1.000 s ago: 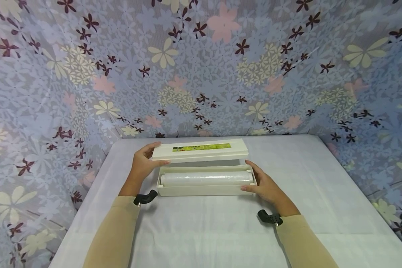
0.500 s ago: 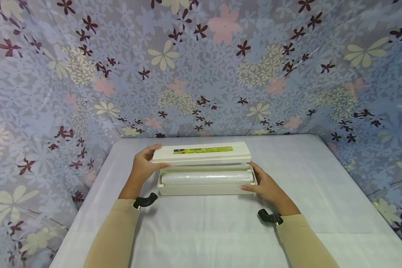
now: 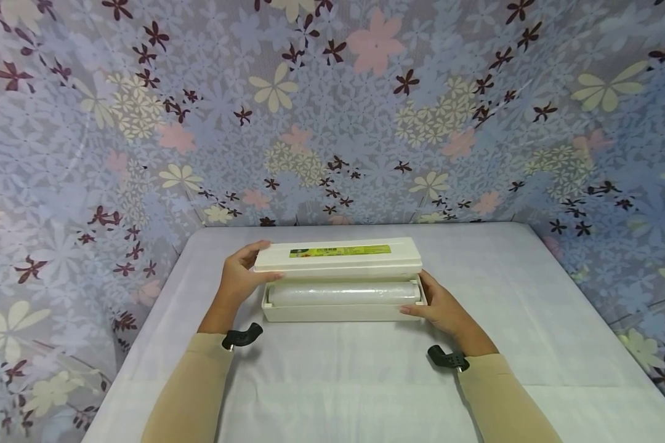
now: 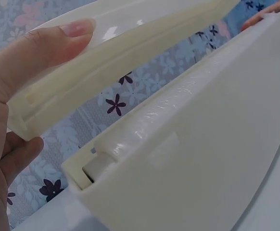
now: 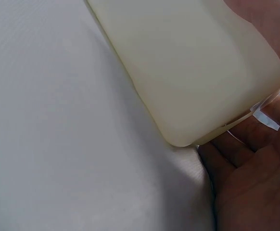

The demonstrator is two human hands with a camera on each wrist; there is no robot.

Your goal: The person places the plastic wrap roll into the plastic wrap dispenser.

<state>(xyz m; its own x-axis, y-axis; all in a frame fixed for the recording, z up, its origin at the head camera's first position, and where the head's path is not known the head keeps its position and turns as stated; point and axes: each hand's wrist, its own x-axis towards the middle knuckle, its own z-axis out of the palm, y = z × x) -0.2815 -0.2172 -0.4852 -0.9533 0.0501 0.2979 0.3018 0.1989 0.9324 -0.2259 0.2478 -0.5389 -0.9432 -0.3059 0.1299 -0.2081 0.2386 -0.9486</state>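
A long cream-white plastic wrap box (image 3: 343,314) sits on the white-covered table, with a roll of plastic wrap (image 3: 343,293) lying in it. My left hand (image 3: 239,274) grips the left end of its lid (image 3: 343,261), thumb in front and fingers behind. The lid, with a yellow-green label on top, hangs over the box's back edge. In the left wrist view a gap shows between lid (image 4: 125,55) and roll (image 4: 149,118). My right hand (image 3: 440,304) holds the box's right end, thumb on the front wall, fingers round the end.
The white cloth-covered table (image 3: 332,381) spreads around the box. Behind it and along both sides hangs a flowered curtain (image 3: 332,123). A black wrist mount (image 3: 242,336) sits at the left wrist, and another black mount (image 3: 447,358) at the right.
The left hand has brought the lid nearer and slightly rightward, lower over the back of the box, covering the gap seen behind it. The right hand stays at the box's end.
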